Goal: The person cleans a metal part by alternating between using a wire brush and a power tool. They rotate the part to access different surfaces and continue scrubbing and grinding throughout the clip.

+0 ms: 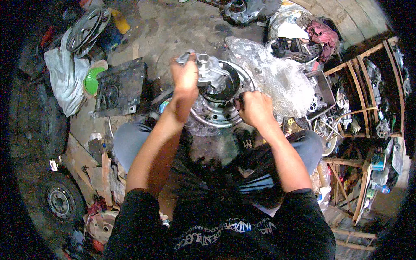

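My left hand (184, 71) is closed round the side of a silver metal housing (208, 73) with a round hollow boss on top, tilted over a dark round bowl-like part (223, 93). That part rests within a silver steel wheel rim (214, 117) on the floor in front of me. My right hand (255, 108) is closed at the right side of the dark part, over the rim; what its fingers hold is hidden. Crumpled clear plastic lies under the rim.
Bubble wrap (281, 78) and a metal tray (323, 86) lie rightward, beside wooden racks (362, 60) of parts. A dark metal plate (121, 82), a green round object (91, 82) and white sacks (65, 82) lie left. A tyre (60, 197) is lower left; cloths (323, 37) are behind.
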`<state>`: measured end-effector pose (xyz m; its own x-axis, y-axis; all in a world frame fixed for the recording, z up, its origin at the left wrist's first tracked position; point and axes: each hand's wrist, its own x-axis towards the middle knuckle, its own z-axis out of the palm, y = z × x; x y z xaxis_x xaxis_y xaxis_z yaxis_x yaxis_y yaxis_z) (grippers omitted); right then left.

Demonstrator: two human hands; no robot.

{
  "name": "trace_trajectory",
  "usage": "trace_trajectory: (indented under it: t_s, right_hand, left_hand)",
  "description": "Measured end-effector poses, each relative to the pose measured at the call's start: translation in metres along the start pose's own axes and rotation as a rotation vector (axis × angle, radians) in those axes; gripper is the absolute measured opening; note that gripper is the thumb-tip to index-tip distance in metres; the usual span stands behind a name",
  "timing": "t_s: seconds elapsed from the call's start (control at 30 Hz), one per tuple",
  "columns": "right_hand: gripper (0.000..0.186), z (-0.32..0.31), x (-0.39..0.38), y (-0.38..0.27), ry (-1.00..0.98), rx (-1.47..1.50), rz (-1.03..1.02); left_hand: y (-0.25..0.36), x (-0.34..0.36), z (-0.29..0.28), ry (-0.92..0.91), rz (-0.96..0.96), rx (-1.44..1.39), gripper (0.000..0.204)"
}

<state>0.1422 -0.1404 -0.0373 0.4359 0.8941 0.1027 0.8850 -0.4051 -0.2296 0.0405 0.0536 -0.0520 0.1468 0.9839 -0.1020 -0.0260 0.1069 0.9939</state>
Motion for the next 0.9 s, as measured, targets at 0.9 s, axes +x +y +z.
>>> trace_trajectory:
  t_s: [0.9]
  right_hand:
    - [0.011, -0.015, 0.016, -0.005, 0.21, 0.207, 0.034]
  left_hand:
    - [0.011, -0.007, 0.004, 0.081, 0.384, 0.078, 0.036]
